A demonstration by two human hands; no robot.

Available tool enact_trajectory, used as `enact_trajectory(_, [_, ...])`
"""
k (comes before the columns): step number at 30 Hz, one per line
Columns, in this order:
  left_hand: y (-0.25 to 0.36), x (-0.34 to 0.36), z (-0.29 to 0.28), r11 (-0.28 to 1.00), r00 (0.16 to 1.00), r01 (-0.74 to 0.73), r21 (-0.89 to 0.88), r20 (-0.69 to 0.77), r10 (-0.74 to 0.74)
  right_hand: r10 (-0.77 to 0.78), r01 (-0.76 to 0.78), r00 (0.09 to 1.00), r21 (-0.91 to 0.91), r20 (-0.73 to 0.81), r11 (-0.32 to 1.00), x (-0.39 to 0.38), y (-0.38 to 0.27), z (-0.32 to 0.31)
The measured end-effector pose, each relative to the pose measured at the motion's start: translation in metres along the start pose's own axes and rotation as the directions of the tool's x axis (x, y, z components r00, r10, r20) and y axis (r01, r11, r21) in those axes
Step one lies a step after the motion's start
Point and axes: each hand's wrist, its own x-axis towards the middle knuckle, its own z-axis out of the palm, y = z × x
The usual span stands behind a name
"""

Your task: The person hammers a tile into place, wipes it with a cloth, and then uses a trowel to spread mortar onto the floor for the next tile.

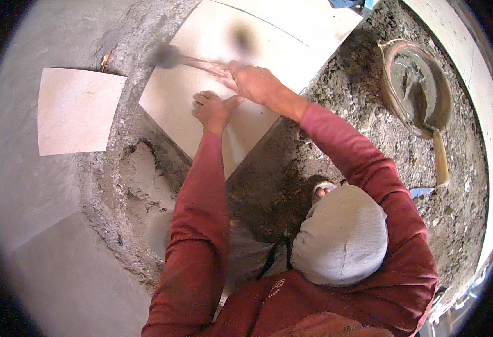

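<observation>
A large pale tile (187,126) lies at the top middle on rough ground. My right hand (255,84) is closed round the wooden handle of a mallet-like tool (201,64); its dark, blurred head (167,56) is over the tile's upper left part. Just below, my left hand (212,112) rests on the tile with fingers spread and thumb reaching toward the right hand. A dark blurred patch shows on the upper part of the tile.
A bucket (389,84) of wet grey mix holds a tool with a wooden handle (441,160) at the right. A smaller square tile (80,112) lies at the left. Pale tiles (471,84) line the far right. Rough rubble (359,101) surrounds my knee and foot.
</observation>
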Motion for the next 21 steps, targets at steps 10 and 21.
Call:
enact_trajectory(10, [-0.012, -0.002, 0.014, 1.000, 0.997, -0.007, 0.017, -0.078, 0.009, -0.019, 0.032, 0.996, -0.145, 0.093, 0.989, 0.019, -0.014, 0.016])
enact_trajectory(21, [0.003, -0.018, -0.011, 0.983, 0.996, 0.087, -0.165, 0.046, -0.080, -0.280, 0.091, 0.951, -0.743, -0.133, 0.663, 0.099, 0.191, -0.046])
